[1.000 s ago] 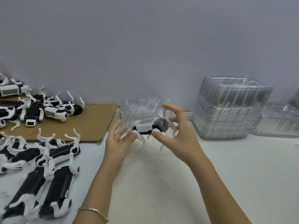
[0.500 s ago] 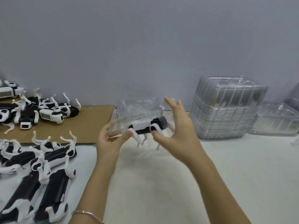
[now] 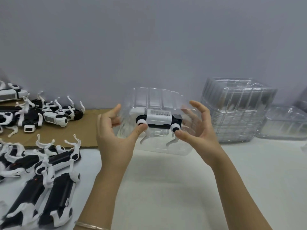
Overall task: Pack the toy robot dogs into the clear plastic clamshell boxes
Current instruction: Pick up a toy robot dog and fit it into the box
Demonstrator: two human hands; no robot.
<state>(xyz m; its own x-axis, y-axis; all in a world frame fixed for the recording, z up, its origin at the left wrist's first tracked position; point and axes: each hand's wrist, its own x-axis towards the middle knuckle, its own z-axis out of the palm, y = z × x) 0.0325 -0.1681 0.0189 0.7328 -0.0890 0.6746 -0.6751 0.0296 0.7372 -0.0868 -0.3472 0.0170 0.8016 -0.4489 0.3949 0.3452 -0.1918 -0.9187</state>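
- Pale grey wall (image 3: 149, 39) is rising behind a white surface (image 3: 166, 188) that is filling the lower part of the view.
- The left hand (image 3: 114, 135) and the right hand (image 3: 201, 130) are holding a clear box (image 3: 157, 98) up off the surface, between them, in the middle of the view.
- A toy dog (image 3: 158, 119), white on top and black below, is lying lengthwise inside the clear box, with its white legs hanging down towards the box's lower half.
- The left hand's grip is clamped on the clear box: its fingers are curling behind the left side, and its thumb is pressing at the front against the dog's round leg joint.
- The right hand's grip is clamped on the box's right side in the same way, thumb at the front by the other leg joint and fingers showing through the plastic behind.
- A bracelet (image 3: 89, 226) is sitting on the left wrist.
- A pile of loose toy dogs (image 3: 49, 163) is lying at the left, partly on the surface and partly on a cardboard sheet (image 3: 89, 127).
- A stack of boxes (image 3: 237, 112) is standing at the right, near the wall, with a single low box (image 3: 285, 123) sitting just beside it.
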